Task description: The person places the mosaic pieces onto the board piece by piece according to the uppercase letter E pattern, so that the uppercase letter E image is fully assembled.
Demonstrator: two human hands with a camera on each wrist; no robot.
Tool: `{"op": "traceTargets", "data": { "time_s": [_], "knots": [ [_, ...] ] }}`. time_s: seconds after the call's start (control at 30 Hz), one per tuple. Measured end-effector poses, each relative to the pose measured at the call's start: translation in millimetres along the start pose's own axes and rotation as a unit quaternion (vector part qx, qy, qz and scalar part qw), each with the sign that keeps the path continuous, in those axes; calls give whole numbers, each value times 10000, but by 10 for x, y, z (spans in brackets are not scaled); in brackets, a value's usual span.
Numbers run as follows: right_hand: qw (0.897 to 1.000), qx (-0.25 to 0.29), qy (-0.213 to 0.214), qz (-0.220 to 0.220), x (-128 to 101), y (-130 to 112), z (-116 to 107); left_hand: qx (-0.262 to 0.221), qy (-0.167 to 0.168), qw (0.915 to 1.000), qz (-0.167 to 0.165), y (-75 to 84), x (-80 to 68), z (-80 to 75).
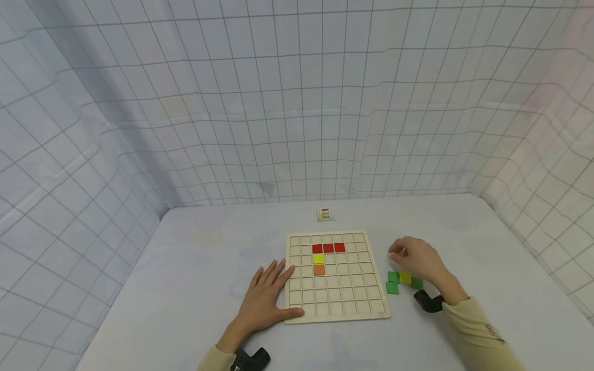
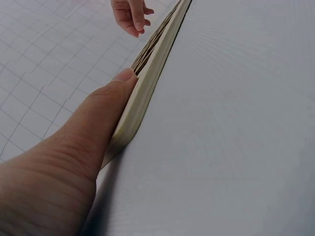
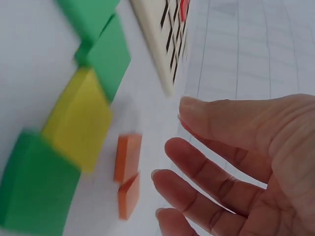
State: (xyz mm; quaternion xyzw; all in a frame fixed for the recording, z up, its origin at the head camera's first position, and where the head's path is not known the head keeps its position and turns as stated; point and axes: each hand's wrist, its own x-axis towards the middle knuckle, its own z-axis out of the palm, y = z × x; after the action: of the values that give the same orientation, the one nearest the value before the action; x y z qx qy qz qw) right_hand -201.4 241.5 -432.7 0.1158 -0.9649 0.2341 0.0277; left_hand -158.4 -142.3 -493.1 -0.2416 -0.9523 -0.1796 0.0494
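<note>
My left hand (image 1: 261, 304) lies spread at the left edge of a pale wooden grid board (image 1: 339, 318), with its thumb on the near corner and fingertips at the side. In the left wrist view the thumb (image 2: 106, 105) presses on the board's rim. Red tiles (image 1: 328, 248), a yellow tile (image 1: 317, 258) and an orange tile (image 1: 319, 269) sit in its cells. Right of the board my right hand (image 1: 417, 257) hovers with loosely bent fingers, thumb close to the index finger; no tile shows between them. Two loose orange tiles (image 3: 128, 157) lie beside that hand.
Loose green tiles (image 1: 392, 288) and a yellow tile (image 1: 405, 278) lie on the white table right of the board. A small card (image 1: 326, 214) with a coloured grid pattern lies behind the board. Checked white curtains (image 1: 297, 129) enclose the table's back and sides.
</note>
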Motion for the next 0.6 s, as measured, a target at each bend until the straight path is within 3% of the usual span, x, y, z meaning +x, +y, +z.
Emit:
{"op": "traceTargets", "data": {
  "time_s": [0.4, 0.6],
  "knots": [
    [9975, 141, -554, 405, -60, 224, -63, 77, -25, 10000, -6, -10, 0, 17],
    [9970, 180, -590, 461, -63, 265, -52, 90, -10, 10000, 10, -11, -2, 14]
  ]
}}
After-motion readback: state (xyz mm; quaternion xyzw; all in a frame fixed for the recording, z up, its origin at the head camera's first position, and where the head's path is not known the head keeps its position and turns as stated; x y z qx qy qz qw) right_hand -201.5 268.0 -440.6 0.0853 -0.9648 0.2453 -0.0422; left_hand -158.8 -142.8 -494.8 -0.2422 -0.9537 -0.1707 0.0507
